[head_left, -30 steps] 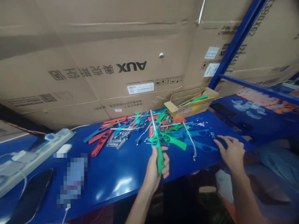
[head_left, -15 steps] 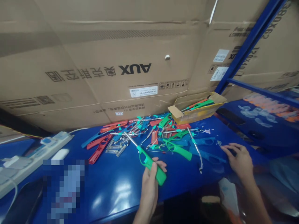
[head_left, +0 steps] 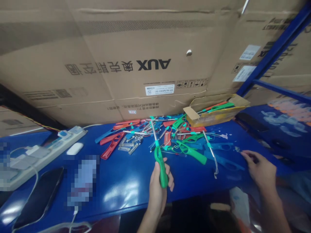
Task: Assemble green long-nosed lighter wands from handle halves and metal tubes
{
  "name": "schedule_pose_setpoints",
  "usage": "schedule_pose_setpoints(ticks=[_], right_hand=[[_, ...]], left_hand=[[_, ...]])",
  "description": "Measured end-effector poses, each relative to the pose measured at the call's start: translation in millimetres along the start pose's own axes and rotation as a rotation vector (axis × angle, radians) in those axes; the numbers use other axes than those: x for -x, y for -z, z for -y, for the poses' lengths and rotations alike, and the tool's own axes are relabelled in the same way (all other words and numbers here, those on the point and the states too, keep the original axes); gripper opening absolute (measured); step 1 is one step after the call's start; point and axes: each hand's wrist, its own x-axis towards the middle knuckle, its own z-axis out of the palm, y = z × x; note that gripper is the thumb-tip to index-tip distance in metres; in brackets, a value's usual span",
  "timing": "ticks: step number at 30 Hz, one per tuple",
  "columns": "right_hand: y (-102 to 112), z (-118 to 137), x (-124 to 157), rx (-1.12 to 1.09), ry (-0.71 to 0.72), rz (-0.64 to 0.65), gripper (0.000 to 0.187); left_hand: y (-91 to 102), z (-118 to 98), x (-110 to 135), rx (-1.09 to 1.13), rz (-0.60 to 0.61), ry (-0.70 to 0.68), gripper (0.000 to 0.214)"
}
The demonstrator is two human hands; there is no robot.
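Note:
My left hand is wrapped around the green handle of a long-nosed lighter, whose metal tube points away from me over the table. At the right, my right hand rests low over the tabletop, thumb and forefinger drawn together beside a few tiny pale pieces. Whether anything is between those fingertips is too small to tell. Between the hands lie a green lighter handle shell, blue handle shells and a metal tube with loose wires.
Red shells and clear fuel tanks are heaped against the cardboard wall. Behind stands an open carton holding lighters. Leftward lie a power strip, a dark phone and cables. A blue frame bar rises at the right.
The lighter in my left hand has turned so its tube points more directly away from me. My right hand stays by the tiny pieces, its fingers closer together. The view has shifted left.

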Motion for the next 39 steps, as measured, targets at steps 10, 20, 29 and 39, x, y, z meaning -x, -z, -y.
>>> schedule_pose_setpoints(ticks=[10, 20, 29, 39], right_hand=[[20, 27, 12, -0.021, 0.158, -0.119, 0.06], [1, 201, 148, -0.969, -0.085, 0.76, 0.019], [-30, 229, 168, -1.052, 0.012, 0.904, 0.017], [-36, 227, 174, -1.039, -0.062, 0.826, 0.024]], left_hand=[[-3.9, -13, -1, -0.212, -0.021, -0.106, 0.043], [5.6, -20, 3, -0.153, -0.116, -0.17, 0.034], [19.0, -3, -5, -0.113, -0.213, -0.354, 0.05], [20.5, 0, 3, -0.108, -0.176, -0.336, 0.057]])
